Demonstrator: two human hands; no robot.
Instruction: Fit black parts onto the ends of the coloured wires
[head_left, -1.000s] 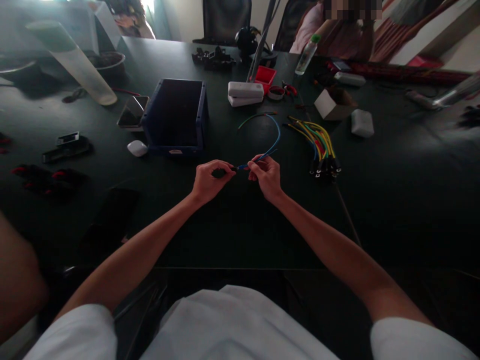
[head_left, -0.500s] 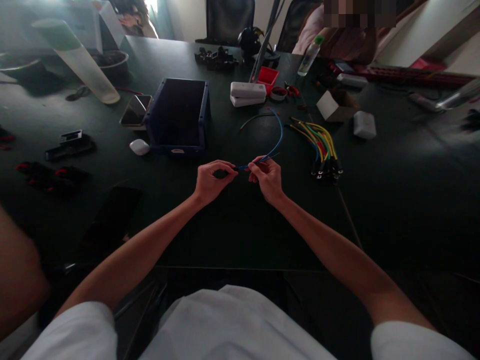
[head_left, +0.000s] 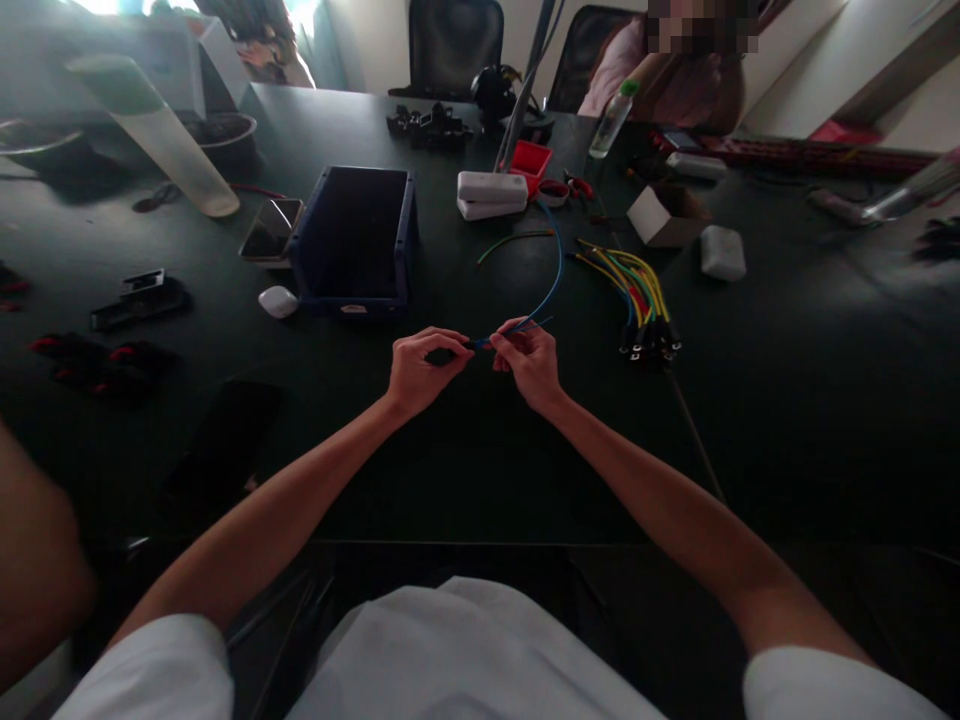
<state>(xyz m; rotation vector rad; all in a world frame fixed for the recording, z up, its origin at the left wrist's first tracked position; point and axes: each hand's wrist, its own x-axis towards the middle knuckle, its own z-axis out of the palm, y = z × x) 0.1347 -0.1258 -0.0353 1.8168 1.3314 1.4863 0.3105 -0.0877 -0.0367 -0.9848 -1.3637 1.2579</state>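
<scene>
A blue wire curves up and away from my fingers over the dark table. My left hand pinches its near end between thumb and forefinger; a small dark piece shows at the fingertips. Close beside it, my right hand is closed on the same wire, and a thin blue end sticks out past the knuckles. Beyond the hands a short green wire lies on the table. To the right rests a bundle of yellow, green, red and blue wires with dark ends and metal terminals.
A dark blue bin stands left of centre, beside a phone-like device and a white case. Farther back are a white power strip, red tray, clear bottle and small open box. Another person sits across the table.
The view has shifted slightly. Both hands keep their pinch on the blue wire, almost in the same place, and the wire's far curve has straightened a little.
</scene>
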